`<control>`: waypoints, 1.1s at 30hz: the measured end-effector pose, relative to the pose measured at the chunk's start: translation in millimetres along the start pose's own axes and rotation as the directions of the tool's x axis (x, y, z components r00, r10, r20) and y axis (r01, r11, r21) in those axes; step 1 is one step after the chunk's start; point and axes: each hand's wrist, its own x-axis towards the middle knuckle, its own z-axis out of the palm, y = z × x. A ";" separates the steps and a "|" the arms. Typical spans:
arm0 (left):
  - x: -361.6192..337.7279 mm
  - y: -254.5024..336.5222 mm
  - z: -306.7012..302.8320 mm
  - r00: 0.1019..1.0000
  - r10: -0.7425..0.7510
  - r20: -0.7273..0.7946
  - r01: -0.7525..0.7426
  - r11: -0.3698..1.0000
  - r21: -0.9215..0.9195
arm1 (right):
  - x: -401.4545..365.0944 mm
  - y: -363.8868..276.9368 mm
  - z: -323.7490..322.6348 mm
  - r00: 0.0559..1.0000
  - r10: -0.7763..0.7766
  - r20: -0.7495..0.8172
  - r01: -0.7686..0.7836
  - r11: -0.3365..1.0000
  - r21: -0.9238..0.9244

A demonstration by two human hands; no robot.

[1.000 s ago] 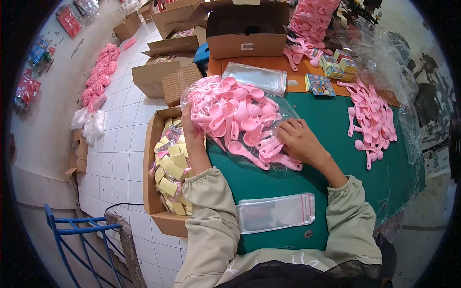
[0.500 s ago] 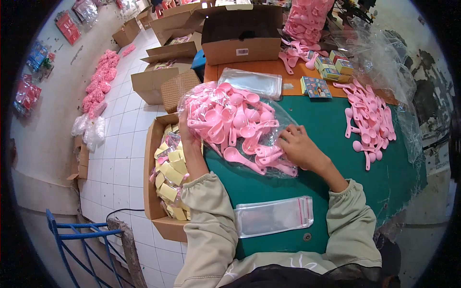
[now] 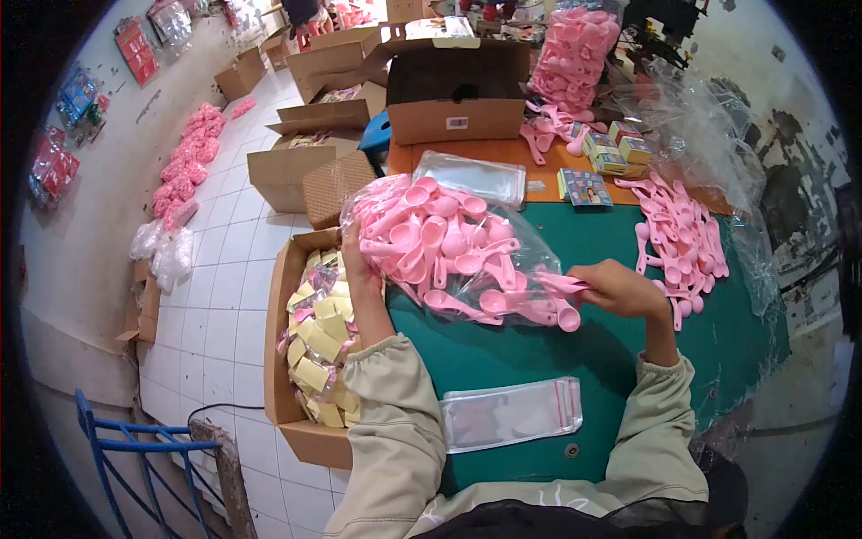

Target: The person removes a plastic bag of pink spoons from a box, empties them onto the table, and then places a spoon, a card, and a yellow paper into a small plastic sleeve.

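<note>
Past the sleeves (image 3: 512, 416), over the green table (image 3: 539, 352), the right hand (image 3: 620, 289) has just drawn back, gripping spoons (image 3: 561, 283) at the bag's (image 3: 536, 250) edge: a few now singled out! The left hand (image 3: 361, 277) meets the bag's left side, fingers hidden, grip unclear.

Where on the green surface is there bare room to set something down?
The green surface is bare between the spoon bag and the near clear sleeves, and between that bag and the loose spoon pile, beyond the right hand. The orange surface is crowded: open carton, card stacks, spoons.
</note>
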 end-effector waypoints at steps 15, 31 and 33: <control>-19.1 10.6 22.3 1.000 -0.016 0.004 0.016 0.997 0.076 | -61.5 60.5 -17.2 0.935 0.317 -0.159 -0.083 0.631 0.772; -8.5 5.2 8.3 0.999 -0.005 0.044 0.003 0.999 0.043 | 4.6 6.9 61.2 0.947 -0.034 -0.318 -0.005 0.993 -0.121; -11.0 4.6 10.8 0.999 0.021 0.034 -0.023 0.999 0.043 | 12.3 -7.6 73.9 0.904 0.005 -0.428 -0.111 0.968 -0.224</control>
